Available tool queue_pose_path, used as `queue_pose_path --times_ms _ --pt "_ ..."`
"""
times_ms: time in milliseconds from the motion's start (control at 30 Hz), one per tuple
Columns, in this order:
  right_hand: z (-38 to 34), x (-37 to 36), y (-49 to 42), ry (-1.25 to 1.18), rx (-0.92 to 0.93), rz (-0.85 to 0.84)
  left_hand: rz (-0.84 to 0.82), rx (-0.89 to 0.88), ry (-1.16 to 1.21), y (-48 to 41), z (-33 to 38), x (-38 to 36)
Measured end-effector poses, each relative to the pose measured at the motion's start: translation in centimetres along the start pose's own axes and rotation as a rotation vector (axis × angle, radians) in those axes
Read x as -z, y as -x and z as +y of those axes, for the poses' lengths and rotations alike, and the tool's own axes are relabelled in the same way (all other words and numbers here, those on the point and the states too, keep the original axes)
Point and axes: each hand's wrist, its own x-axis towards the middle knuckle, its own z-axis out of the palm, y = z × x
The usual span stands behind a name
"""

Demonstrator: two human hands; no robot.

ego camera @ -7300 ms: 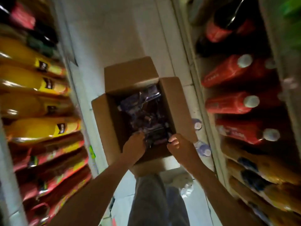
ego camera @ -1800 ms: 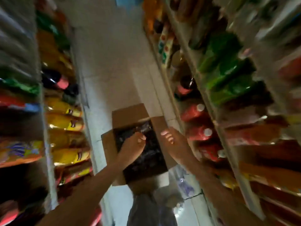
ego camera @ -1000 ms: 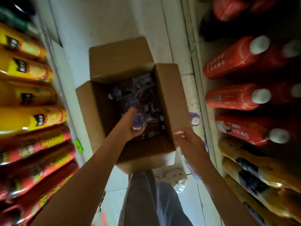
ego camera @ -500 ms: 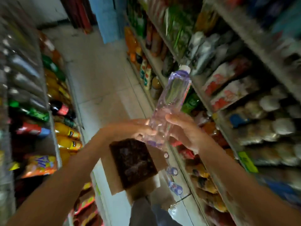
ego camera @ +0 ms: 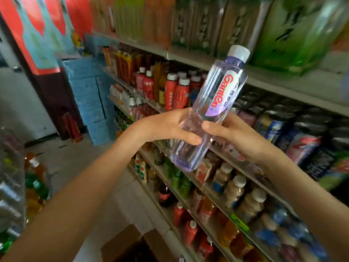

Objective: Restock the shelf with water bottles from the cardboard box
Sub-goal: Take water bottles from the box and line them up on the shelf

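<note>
Transfer step, by the look of it: water bottle (ego camera: pixel 211 110) out of the cardboard box (ego camera: pixel 122 242), tilted cap-up in front of the shelf (ego camera: pixel 273 82). Left hand (ego camera: pixel 166 127) curled round its lower half, right hand (ego camera: pixel 236 137) wrapped alongside. Next: find a gap, stand upright.

I log, far left: red and teal panel (ego camera: pixel 37 31), blurred. Beside it: stacked blue cartons (ego camera: pixel 88 95), reaching down to the grey floor (ego camera: pixel 75 159). Right side, top row: green-printed packs (ego camera: pixel 294 31), smeared by motion. Middle row: red bottles with white caps (ego camera: pixel 176 91), upright, packed close; further right, dark cans (ego camera: pixel 283 118). Lower row: beige bottles with white caps (ego camera: pixel 236 190). Left edge: orange and green soft-drink bottles (ego camera: pixel 35 178).
</note>
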Motion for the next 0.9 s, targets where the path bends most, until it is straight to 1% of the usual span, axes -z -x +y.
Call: queue_pose_path --times_ms 100,167,267,367,433,500,567,600,667,800,833,900 --pt "-3.4 3.0 1.6 0.166 0.082 0.155 -0.089 -0.107 -0.056 -2.5 4.2 -0.5" --pt "-5.3 4.7 2.8 0.24 0.118 0.248 -0.11 -0.167 -0.077 -4.3 6.9 -1.1" --pt "-8.0 7.1 5.0 0.299 0.145 0.387 -0.089 -0.258 -0.105 -6.6 10.7 -2.3" --pt "-10.9 9.5 7.5 0.305 0.168 0.54 -0.032 -0.372 -0.164 -8.6 14.0 -2.7" --pt "-12.8 11.2 9.3 0.298 0.171 0.622 0.017 -0.465 -0.084 -10.1 16.1 -3.0" --pt "-14.4 13.0 11.0 0.316 0.18 0.7 0.157 -0.557 0.024 -11.6 18.2 -4.0" --pt "-15.8 14.8 12.6 0.34 0.181 0.79 0.31 -0.62 0.074 -13.1 19.9 -5.6" --pt "-16.4 15.6 13.3 0.35 0.181 0.828 0.353 -0.632 0.1 -14.0 20.5 -6.5" --pt "-17.2 17.1 14.6 0.346 0.177 0.883 0.377 -0.631 0.151 -15.4 21.5 -8.3" --pt "-17.4 20.1 15.4 0.32 0.124 0.974 0.333 -0.58 0.158 -18.0 22.8 -11.1" --pt "-17.2 20.8 15.2 0.322 0.105 1.001 0.358 -0.578 0.17 -18.4 23.0 -11.7" --pt "-16.5 21.9 14.6 0.335 0.059 1.057 0.472 -0.58 0.189 -19.0 23.2 -12.6"
